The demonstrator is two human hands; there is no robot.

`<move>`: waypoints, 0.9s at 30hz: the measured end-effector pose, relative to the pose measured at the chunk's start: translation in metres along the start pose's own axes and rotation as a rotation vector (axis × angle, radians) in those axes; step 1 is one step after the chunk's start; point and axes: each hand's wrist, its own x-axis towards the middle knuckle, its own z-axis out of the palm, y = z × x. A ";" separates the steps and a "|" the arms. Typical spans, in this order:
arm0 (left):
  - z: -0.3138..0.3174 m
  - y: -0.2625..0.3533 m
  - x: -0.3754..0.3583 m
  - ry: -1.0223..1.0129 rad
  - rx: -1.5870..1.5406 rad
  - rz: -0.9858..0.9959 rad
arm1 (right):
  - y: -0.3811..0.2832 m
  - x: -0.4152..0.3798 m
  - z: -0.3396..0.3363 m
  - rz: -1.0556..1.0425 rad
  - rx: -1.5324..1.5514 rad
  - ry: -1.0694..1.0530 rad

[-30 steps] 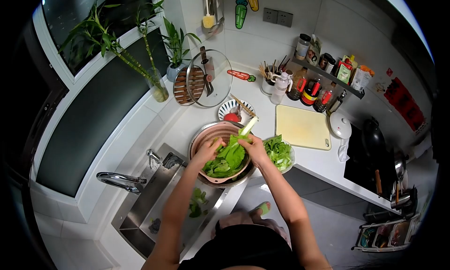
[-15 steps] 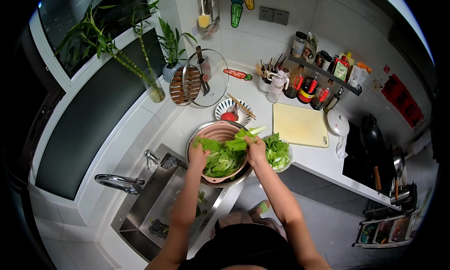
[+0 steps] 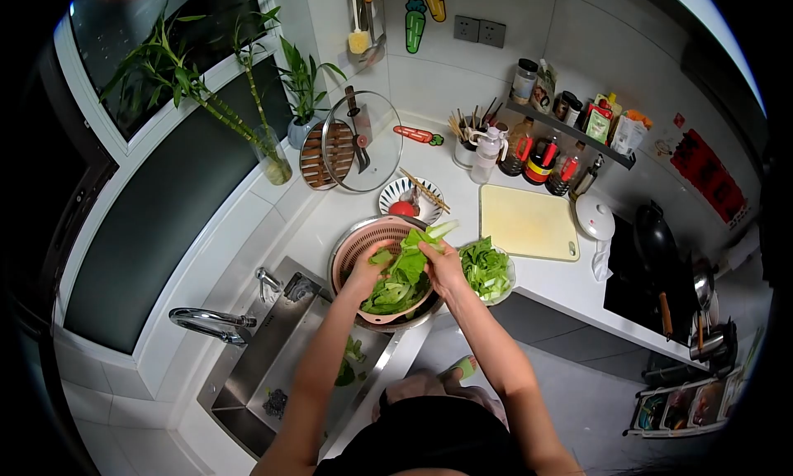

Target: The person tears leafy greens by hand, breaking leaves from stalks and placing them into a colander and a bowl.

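Note:
A pink colander [image 3: 351, 264] sits in a metal basin [image 3: 334, 287], with leafy greens [image 3: 392, 298] heaped inside. Over its right side, my right hand [image 3: 443, 267] grips a bunch of lettuce leaves [image 3: 410, 257], pale stalk ends pointing up and right. My left hand [image 3: 368, 269] is above the colander's left side, fingers curled round a piece of green leaf [image 3: 381, 257]. Just right of my right hand stands a bowl of cut greens [image 3: 486, 271]; the greens and my forearm hide part of its rim.
At left is a steel sink [image 3: 256, 364] with leaf scraps and a faucet [image 3: 211, 319]. Behind the colander, a striped plate [image 3: 388, 197] holds a tomato [image 3: 402, 208] and chopsticks [image 3: 425, 191]. A cutting board [image 3: 529, 220] lies right, before sauce bottles [image 3: 541, 160] and a stove [image 3: 628, 269].
My hands have drawn closer together over the colander. The leaves stretched between them are now gathered at my right hand, while my left hand has shifted right with a small piece.

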 end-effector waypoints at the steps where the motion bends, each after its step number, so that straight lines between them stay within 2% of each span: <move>1: 0.000 -0.002 0.000 -0.057 -0.073 -0.007 | -0.002 -0.002 0.001 -0.003 0.000 0.000; 2: 0.001 -0.003 0.002 -0.118 -0.146 -0.013 | -0.006 -0.004 0.001 0.012 -0.008 -0.003; 3: 0.012 0.022 -0.015 -0.151 -0.061 0.062 | -0.009 -0.006 0.001 0.026 -0.016 -0.005; 4: 0.006 0.019 -0.013 -0.156 -0.061 0.062 | -0.010 -0.007 0.000 0.021 -0.015 -0.002; 6: -0.010 0.016 -0.011 -0.274 -0.444 -0.075 | -0.010 -0.006 0.001 -0.007 -0.066 0.011; 8: -0.009 0.020 -0.014 -0.245 -0.432 -0.050 | -0.008 -0.005 0.003 -0.052 -0.138 0.049; 10: -0.008 0.020 -0.015 -0.292 -0.198 -0.048 | -0.003 -0.002 0.003 -0.096 -0.212 0.091; 11: -0.005 0.018 -0.017 -0.292 -0.201 -0.049 | 0.000 -0.001 0.004 -0.111 -0.254 0.045; 13: 0.013 0.035 -0.027 -0.501 -0.411 -0.106 | 0.001 -0.004 0.012 -0.131 -0.305 -0.019; 14: 0.010 0.038 -0.026 -0.498 -0.410 -0.103 | 0.004 -0.001 0.013 -0.131 -0.305 -0.022; 16: 0.006 0.043 -0.022 -0.376 -0.593 -0.414 | 0.009 0.003 0.013 -0.172 -0.249 -0.091; 17: 0.007 0.044 -0.021 -0.376 -0.593 -0.414 | 0.011 0.004 0.011 -0.172 -0.248 -0.092; 19: 0.017 0.048 -0.023 -0.315 -0.236 -0.369 | 0.006 0.000 0.010 -0.129 -0.303 -0.106; 20: 0.019 0.042 -0.021 -0.316 -0.236 -0.370 | 0.004 0.000 0.009 -0.130 -0.303 -0.106; 22: 0.023 0.025 -0.017 -0.392 -0.099 -0.158 | -0.001 0.000 0.004 -0.083 -0.356 -0.159; 24: 0.020 0.014 -0.010 -0.346 0.001 -0.177 | -0.005 0.002 -0.001 -0.029 -0.393 -0.162; 26: 0.012 0.004 -0.002 -0.411 0.535 -0.077 | -0.005 0.003 -0.006 0.026 -0.428 -0.169; 27: 0.003 -0.005 0.003 -0.413 0.536 -0.078 | -0.001 0.005 -0.010 -0.043 -0.458 -0.137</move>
